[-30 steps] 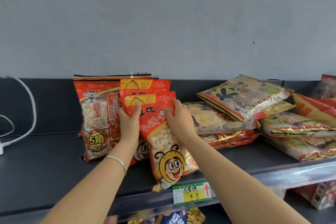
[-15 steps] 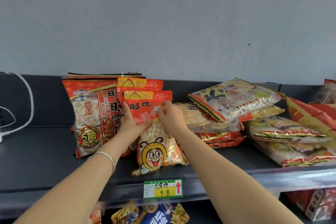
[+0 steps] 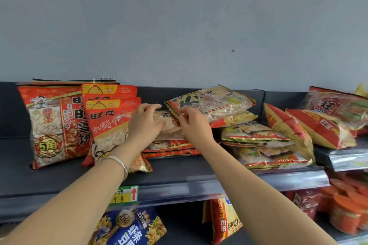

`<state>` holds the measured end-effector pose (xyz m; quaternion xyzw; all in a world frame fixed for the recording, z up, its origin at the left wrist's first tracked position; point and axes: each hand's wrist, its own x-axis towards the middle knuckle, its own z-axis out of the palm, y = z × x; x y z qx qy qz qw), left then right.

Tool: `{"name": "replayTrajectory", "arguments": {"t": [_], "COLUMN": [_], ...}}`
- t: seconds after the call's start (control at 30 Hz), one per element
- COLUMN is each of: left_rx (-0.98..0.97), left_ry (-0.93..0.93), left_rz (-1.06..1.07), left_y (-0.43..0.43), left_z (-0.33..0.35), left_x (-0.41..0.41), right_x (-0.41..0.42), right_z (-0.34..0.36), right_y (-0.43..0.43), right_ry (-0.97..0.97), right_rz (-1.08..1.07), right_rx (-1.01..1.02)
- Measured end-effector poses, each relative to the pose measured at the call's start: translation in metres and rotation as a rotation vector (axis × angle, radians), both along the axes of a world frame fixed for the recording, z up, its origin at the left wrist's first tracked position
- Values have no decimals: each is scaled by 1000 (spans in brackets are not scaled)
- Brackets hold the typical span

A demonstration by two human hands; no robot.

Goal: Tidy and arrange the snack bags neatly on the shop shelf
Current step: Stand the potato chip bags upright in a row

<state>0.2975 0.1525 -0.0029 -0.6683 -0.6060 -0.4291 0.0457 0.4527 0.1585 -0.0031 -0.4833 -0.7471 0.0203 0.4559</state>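
While the right hand [image 3: 192, 125] is seemingly pinching the near corner of the tilted pale bag [image 3: 215, 103], which is lying askew on top of the middle stack [image 3: 171, 150] toward the back edge of the shelf [image 3: 179, 173], the left hand [image 3: 146, 123] is hovering with loosely curled fingers over the pale bag beneath [image 3: 169, 127]. Whether it is gripping that one I cannot tell. Pulling the top bag by a single corner is likely to be risky, since it could swing and drag the slippery bags under it toward the front edge. The left forearm is also passing just in front of the upright orange bags [image 3: 111, 125], which are leaning and could tip forward if brushed. Bare shelf is lying open between the stack and the front edge, giving room to draw a bag out. To the right things are crowding: the right stack [image 3: 264, 145] is reaching almost to the front edge and is touching the leaning red bags [image 3: 286, 125], so a sideways shove is looking unwise.
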Motion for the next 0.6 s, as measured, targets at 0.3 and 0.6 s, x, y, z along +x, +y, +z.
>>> {"name": "replayTrajectory", "arguments": {"t": [0.3,0.6], "left_rx": [22,90], "left_ry": [272,541], "left_rz": [-223,-155], "left_y": [13,52], "left_z": [-4,6], "left_x": [77,124], "right_x": [89,146], "right_z": [-2,-5], "right_y": [8,34], "right_ry": [27,127], "right_rz": [-287,-479], "right_rx": [-22,-250]}}
